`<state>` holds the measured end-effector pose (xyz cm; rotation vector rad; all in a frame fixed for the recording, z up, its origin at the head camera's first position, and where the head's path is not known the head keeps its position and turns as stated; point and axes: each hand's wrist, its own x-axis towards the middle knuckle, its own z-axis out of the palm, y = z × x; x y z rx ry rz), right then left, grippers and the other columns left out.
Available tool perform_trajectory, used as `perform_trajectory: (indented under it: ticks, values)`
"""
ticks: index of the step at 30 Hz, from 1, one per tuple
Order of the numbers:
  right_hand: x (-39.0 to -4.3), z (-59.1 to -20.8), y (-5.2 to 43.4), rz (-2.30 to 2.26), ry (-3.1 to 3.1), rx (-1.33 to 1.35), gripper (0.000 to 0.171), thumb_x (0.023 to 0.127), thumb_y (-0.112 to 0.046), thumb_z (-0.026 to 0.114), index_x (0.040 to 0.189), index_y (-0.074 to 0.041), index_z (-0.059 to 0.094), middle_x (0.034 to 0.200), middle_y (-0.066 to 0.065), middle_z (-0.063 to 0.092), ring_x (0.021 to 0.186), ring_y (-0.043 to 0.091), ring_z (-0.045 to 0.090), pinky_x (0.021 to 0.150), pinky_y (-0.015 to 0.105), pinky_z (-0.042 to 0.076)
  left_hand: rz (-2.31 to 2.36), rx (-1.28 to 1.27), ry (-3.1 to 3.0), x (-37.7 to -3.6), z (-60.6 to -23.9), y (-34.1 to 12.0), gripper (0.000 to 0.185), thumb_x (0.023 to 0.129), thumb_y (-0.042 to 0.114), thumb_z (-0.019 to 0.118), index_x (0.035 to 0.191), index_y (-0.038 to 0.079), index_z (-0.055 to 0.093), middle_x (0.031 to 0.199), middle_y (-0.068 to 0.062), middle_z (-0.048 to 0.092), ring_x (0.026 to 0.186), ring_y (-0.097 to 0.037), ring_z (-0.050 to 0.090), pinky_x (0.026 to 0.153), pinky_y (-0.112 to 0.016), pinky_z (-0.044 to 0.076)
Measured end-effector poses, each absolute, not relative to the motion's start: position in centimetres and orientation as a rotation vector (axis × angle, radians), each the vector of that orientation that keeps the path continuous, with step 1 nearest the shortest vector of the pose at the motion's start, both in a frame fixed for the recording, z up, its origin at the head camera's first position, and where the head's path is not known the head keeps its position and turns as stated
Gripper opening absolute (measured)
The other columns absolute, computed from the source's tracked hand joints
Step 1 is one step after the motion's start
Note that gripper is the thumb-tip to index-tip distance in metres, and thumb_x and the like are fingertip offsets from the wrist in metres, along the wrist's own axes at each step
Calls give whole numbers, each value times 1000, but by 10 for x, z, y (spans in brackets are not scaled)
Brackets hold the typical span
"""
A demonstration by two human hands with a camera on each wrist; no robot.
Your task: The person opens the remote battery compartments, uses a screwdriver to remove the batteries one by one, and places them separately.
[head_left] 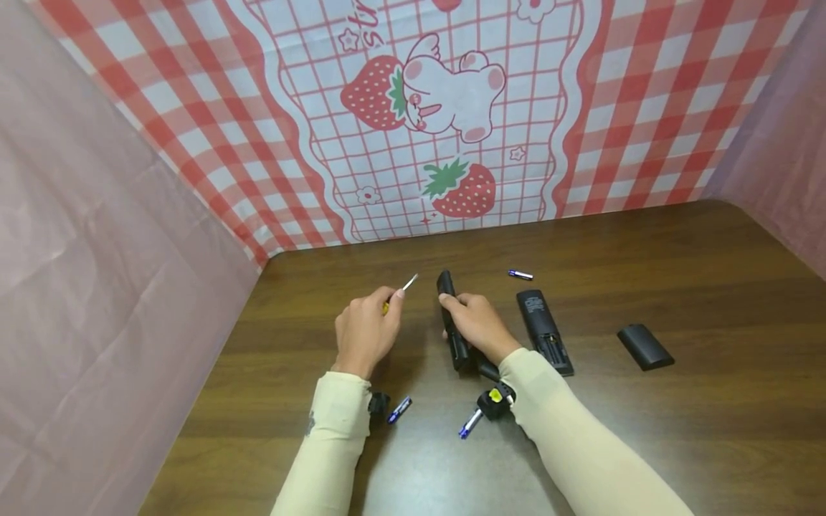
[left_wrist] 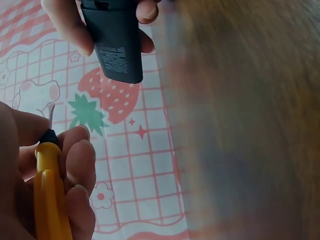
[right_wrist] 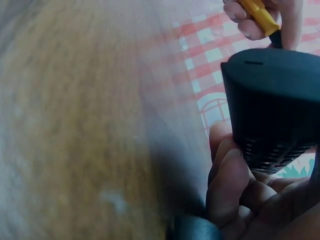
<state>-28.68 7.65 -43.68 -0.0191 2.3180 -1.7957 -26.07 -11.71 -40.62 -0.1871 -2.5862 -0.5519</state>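
Note:
My left hand [head_left: 366,328] grips a screwdriver by its yellow handle [left_wrist: 50,195], and the thin metal shaft [head_left: 410,282] sticks out past the thumb. Across a small gap, my right hand [head_left: 480,326] holds a black remote control [head_left: 447,308] up on its edge, thumb on one side and fingers on the other. In the left wrist view the remote's back [left_wrist: 112,45] shows small printed text, with an opening at its upper end. The right wrist view shows its end face and part of its buttons [right_wrist: 272,155]. The screwdriver tip stands apart from the remote.
Right of my hand lies a second black remote [head_left: 545,330], back up, its battery bay uncovered. Farther right is a black cover [head_left: 645,347]. Batteries lie about: one at the back [head_left: 520,274], one by my left wrist [head_left: 399,410], one by my right wrist [head_left: 471,423].

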Motion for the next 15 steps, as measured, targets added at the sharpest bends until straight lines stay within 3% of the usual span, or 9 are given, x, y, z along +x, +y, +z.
perform_trajectory:
  ticks: [7,15]
  values:
    - [-286,-435,77,-1764,2295,-25,51,103,-44,48,124,1,59,82,14,71,71,23,68,61,34,53,-513,-113,-2713,-264,-409,-126,33,103,43,52,106,20,75,92,-8,75,77,-35,70,60,-51,49]
    - [-285,-433,78,-1759,2282,-26,52,104,-44,47,126,3,57,85,15,71,72,23,67,62,33,53,-497,-26,-2787,-268,-412,-141,30,100,44,57,108,24,77,93,-7,74,76,-33,69,59,-49,49]
